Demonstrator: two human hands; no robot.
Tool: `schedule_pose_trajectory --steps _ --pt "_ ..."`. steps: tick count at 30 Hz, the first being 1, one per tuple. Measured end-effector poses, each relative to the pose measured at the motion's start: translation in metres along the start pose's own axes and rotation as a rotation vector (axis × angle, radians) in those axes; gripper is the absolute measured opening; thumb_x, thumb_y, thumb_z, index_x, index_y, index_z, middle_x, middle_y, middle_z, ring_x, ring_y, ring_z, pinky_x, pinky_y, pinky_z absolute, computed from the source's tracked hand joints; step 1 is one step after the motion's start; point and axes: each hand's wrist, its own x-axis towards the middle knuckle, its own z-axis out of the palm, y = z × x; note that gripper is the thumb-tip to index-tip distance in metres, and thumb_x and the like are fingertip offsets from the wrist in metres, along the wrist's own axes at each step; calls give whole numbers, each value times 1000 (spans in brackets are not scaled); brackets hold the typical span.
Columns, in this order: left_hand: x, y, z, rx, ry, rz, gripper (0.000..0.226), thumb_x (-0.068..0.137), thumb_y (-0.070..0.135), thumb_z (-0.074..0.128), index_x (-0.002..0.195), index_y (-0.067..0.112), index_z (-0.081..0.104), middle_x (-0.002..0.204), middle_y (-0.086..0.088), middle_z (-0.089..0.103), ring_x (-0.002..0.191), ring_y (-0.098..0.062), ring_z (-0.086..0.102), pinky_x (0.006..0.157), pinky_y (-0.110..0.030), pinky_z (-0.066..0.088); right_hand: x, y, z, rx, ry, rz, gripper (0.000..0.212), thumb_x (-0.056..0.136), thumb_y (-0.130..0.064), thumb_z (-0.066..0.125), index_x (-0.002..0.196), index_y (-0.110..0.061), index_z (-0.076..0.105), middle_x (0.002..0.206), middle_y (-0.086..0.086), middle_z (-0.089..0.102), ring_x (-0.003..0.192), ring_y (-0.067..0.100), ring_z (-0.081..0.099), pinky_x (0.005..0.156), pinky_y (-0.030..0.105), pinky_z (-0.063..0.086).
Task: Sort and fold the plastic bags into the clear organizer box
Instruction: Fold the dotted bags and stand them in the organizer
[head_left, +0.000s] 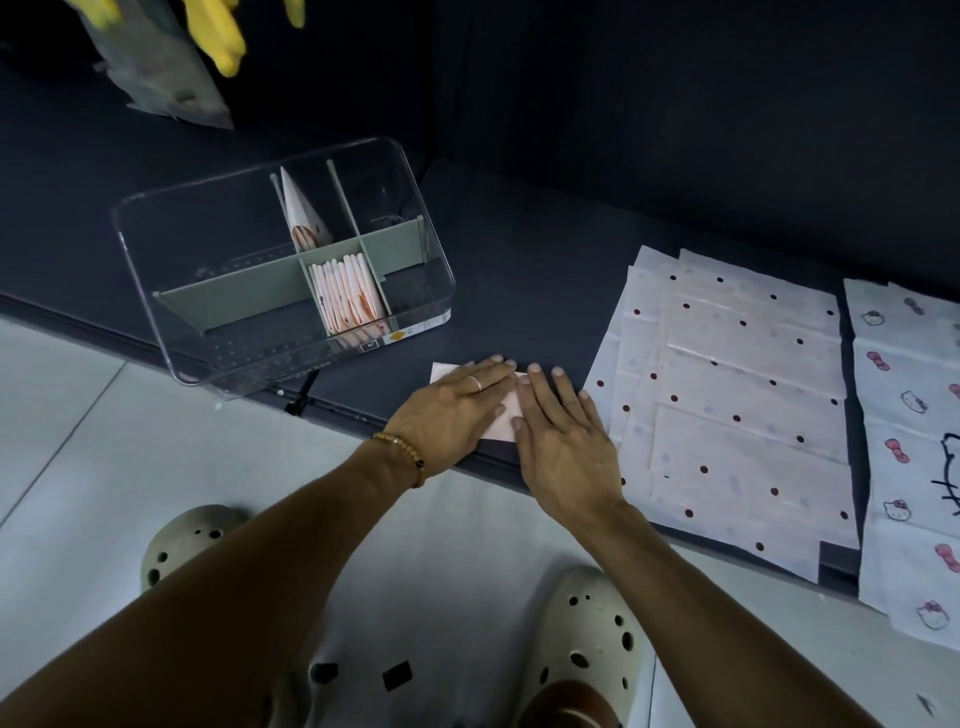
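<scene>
Head view: both hands flatten a partly folded bag near the dark table's front edge.

Left hand (451, 410) and right hand (563, 447) lie flat, fingers straight, pressing the small pale pink folded plastic bag (501, 427) on the dark table (519, 291). Thin and slippery, it will likely spring open; pinch it along the creased edge. Behind and left stands the clear organizer box with green dividers (283, 260); to the right lie polka-dot bags (737, 395).
</scene>
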Motion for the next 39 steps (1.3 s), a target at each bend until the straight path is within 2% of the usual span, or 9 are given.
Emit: schedule_pose_trajectory --steps 7,13,20,26,30,32,34,35,39 --pt "-36 -49 -18 35 47 -96 48 100 35 35 147 23 30 154 9 25 144 -8 16 114 -19 2 2 2 0 -57 -85 5 56 102 -38 15 153 -16 18 161 -2 12 149 20 4 117 33 0" --pt "-23 -30 -34 -19 217 -217 39 96 31 48 132 18 53 129 -6 57 119 -26 51 100 -38 42 2 2 -1 -45 -96 1 55 103 -38 16 153 -17 17 161 -3 10 149 20 1 116 32 -2" --pt "19 -3 -36 70 61 -248 26 91 25 55 117 24 57 117 -3 56 113 -23 48 101 -37 35 3 6 -5 -6 -108 -26 55 102 -39 16 153 -17 18 161 -3 9 149 20 0 116 31 -5" --pt "12 -2 -53 -384 42 -350 3 91 18 58 93 19 56 99 -2 61 91 -19 58 78 -31 50 9 4 -20 228 -41 -26 57 102 -34 34 153 -13 16 161 1 13 145 9 -7 118 28 0" --pt "1 -10 -77 -843 252 -406 13 89 13 62 80 22 58 84 0 63 74 -7 57 61 -14 46 36 -14 -53 655 11 201 56 92 -39 57 143 -25 39 138 -7 51 127 15 46 106 35 41" --pt "-2 -18 -92 -970 366 -417 14 89 10 62 80 20 59 77 1 64 68 -6 57 59 -15 46 55 -28 -70 856 22 239 26 87 -33 65 112 -28 61 105 -14 67 99 12 62 82 33 55" --pt "-3 -29 -106 -1067 446 -426 12 89 8 63 81 16 59 72 0 62 63 -6 56 56 -18 46 73 -44 -83 985 43 229 4 87 -25 65 84 -24 66 75 -11 69 70 9 67 61 29 55" --pt "-3 -35 -113 -1090 485 -438 11 88 8 64 81 15 59 71 0 61 60 -6 56 52 -19 47 82 -52 -88 1018 56 215 10 88 -22 64 79 -23 66 70 -9 69 63 9 66 56 27 54" --pt "-4 -74 -132 -1043 767 -602 11 82 13 72 86 13 62 73 -1 63 66 -11 61 62 -23 54 117 -79 -98 1086 153 206 14 89 -17 61 76 -21 67 67 -3 69 61 14 67 56 29 57"
